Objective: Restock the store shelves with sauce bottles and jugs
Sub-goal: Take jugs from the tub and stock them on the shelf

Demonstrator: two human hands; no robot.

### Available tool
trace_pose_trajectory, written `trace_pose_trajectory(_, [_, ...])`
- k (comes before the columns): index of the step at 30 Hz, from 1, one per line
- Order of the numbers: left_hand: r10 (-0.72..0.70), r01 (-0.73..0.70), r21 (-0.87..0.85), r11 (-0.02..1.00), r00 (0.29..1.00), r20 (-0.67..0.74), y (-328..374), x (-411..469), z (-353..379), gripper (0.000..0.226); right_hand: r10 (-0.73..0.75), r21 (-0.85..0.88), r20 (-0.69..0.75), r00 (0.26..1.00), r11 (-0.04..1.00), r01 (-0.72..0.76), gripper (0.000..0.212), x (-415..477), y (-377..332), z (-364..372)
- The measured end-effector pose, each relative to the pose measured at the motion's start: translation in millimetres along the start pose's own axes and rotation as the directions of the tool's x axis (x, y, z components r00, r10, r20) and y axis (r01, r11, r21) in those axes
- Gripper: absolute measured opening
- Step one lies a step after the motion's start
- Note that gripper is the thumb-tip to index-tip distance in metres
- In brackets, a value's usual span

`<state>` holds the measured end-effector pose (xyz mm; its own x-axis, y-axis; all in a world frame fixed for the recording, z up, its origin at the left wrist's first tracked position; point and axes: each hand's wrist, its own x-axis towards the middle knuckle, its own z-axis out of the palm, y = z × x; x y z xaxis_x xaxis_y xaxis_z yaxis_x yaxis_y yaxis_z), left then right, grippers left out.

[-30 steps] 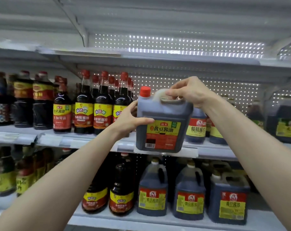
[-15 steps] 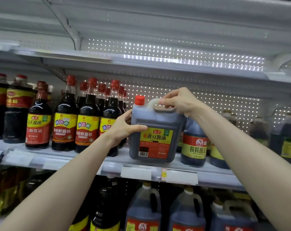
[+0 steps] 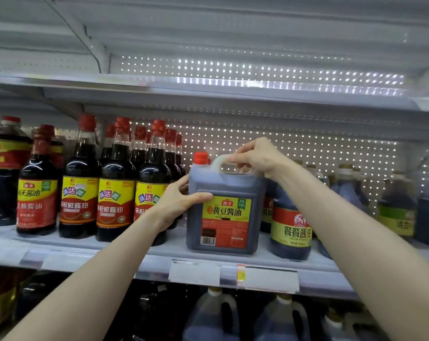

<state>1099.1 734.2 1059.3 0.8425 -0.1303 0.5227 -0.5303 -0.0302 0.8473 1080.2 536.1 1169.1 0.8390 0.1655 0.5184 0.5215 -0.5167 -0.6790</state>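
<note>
**Two hands on one soy sauce jug (image 3: 224, 205)**

The soy sauce jug stands upright on the middle shelf (image 3: 159, 255), near its front edge. The right hand (image 3: 255, 157) curls round the top handle. The left hand (image 3: 181, 203) clasps its left side, thumb across the front. Just left stand red-capped bottles (image 3: 116, 193), just right a rounder jug (image 3: 291, 227).
</note>
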Motion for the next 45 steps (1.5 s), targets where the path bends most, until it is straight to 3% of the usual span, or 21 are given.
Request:
trace_pose_trajectory(7, [-0.019,0.015,-0.062,0.998,0.998,-0.061,-13.4,2.6,9.8,0.057,0.016,0.067,-0.057,0.998,0.998,-0.012,0.025,12.9,18.5,7.8])
trace_pose_trajectory(19, [-0.014,0.0,-0.13,0.992,0.994,-0.11,-35.8,-4.3,32.0,0.049,0.004,0.132,-0.119,0.993,0.991,0.012,0.075,-16.5,56.9,32.5])
trace_pose_trajectory(23, [-0.029,0.02,-0.099,0.995,0.995,-0.097,-42.3,-10.1,33.7,0.05,0.05,0.356,-0.151,0.987,0.934,0.007,0.087,-38.7,81.8,54.4])
trace_pose_trajectory(30, [-0.094,0.088,-0.076,0.993,0.993,-0.075,-43.8,-11.6,30.8,0.054,0.106,0.489,-0.181,0.978,0.872,-0.004,0.064,-59.1,113.3,80.9])
trace_pose_trajectory(45, [-0.061,0.049,-0.1,0.994,0.99,-0.124,-46.2,-14.5,32.6,0.056,0.155,0.488,-0.169,0.973,0.871,-0.054,0.056,-54.8,126.3,86.3])
